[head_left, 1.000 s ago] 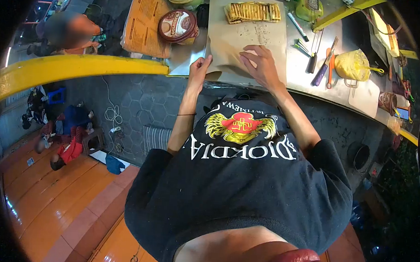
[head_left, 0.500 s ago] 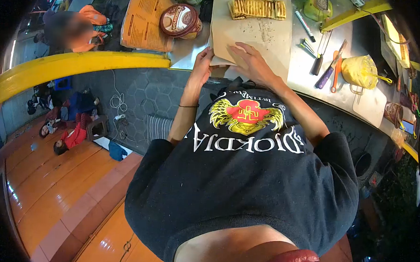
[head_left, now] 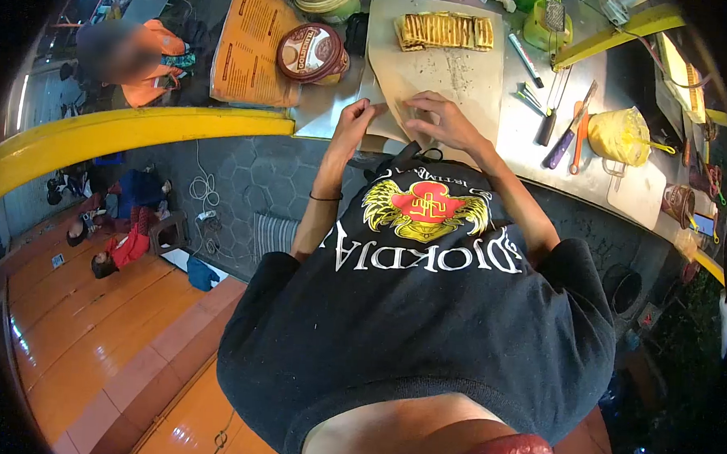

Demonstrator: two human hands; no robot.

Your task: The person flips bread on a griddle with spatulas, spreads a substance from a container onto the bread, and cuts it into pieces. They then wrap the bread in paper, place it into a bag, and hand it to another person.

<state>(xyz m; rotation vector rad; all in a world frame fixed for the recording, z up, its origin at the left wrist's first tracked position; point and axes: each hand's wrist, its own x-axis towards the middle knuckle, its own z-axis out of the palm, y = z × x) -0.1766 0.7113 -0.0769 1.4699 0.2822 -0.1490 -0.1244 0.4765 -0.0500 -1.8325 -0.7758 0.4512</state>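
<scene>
A toasted, striped slab of bread (head_left: 445, 32) lies on a sheet of brown wrapping paper (head_left: 467, 89) on the metal counter. My right hand (head_left: 451, 124) is at the sheet's near left edge, its fingers bent and closed on the paper. My left hand (head_left: 353, 129) is just left of that edge, over a lower layer of paper. Its fingers are curled in, with thumb and forefinger close together; what they pinch, if anything, is too small to make out.
Left of the paper are a round brown-lidded tub (head_left: 313, 53) and an orange menu (head_left: 254, 44). On the right lie a marker (head_left: 525, 60), a purple-handled knife (head_left: 563, 142), a yellow-smeared pot (head_left: 619, 134) and a white board (head_left: 637, 190). A yellow bar (head_left: 141, 128) crosses the left side.
My left hand has come away from the top sheet's edge and its fingers have curled. My right hand has drawn slightly nearer and bent its fingers at the paper's edge.
</scene>
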